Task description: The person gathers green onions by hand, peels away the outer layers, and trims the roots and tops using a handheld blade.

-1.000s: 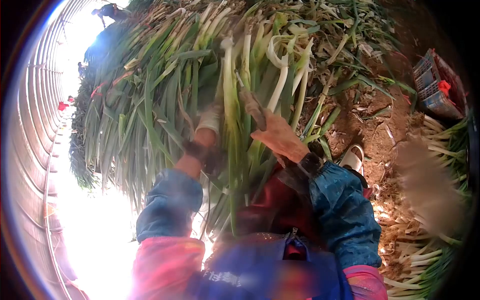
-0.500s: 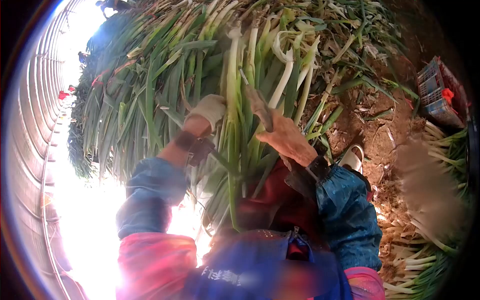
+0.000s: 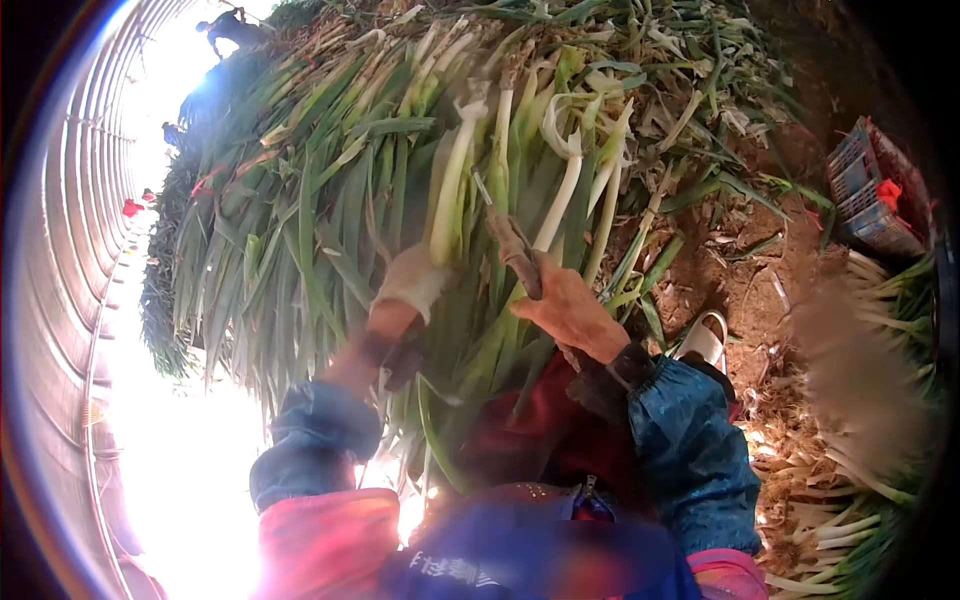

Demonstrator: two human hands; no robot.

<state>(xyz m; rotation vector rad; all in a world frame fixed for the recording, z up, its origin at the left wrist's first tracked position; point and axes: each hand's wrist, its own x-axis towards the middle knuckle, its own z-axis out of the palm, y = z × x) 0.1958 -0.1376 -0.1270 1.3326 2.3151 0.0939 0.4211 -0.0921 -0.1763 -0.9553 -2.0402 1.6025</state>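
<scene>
My left hand (image 3: 415,283), in a pale glove, is closed around a thick leek (image 3: 452,190), its white end pointing up and away from me. To its right, my right hand (image 3: 568,308), in an orange-tan glove, grips a knife (image 3: 512,245) with a worn handle and a thin metal tip. The knife points up and left, close beside the leek but apart from it. Both hands are over a big heap of leeks (image 3: 330,200) with long green leaves. Leaves hang down toward my lap, and my left hand is partly blurred.
A plastic crate (image 3: 868,195) with something red in it stands at the right. Below it lie trimmed leeks (image 3: 840,535) on brown soil (image 3: 745,275). A shoe (image 3: 703,338) shows right of my arm. Another person (image 3: 232,30) is at the far upper left.
My left hand has moved down and slightly left, and the leek in it now leans to the left. My right hand has shifted slightly down with the knife. The view has shifted a little.
</scene>
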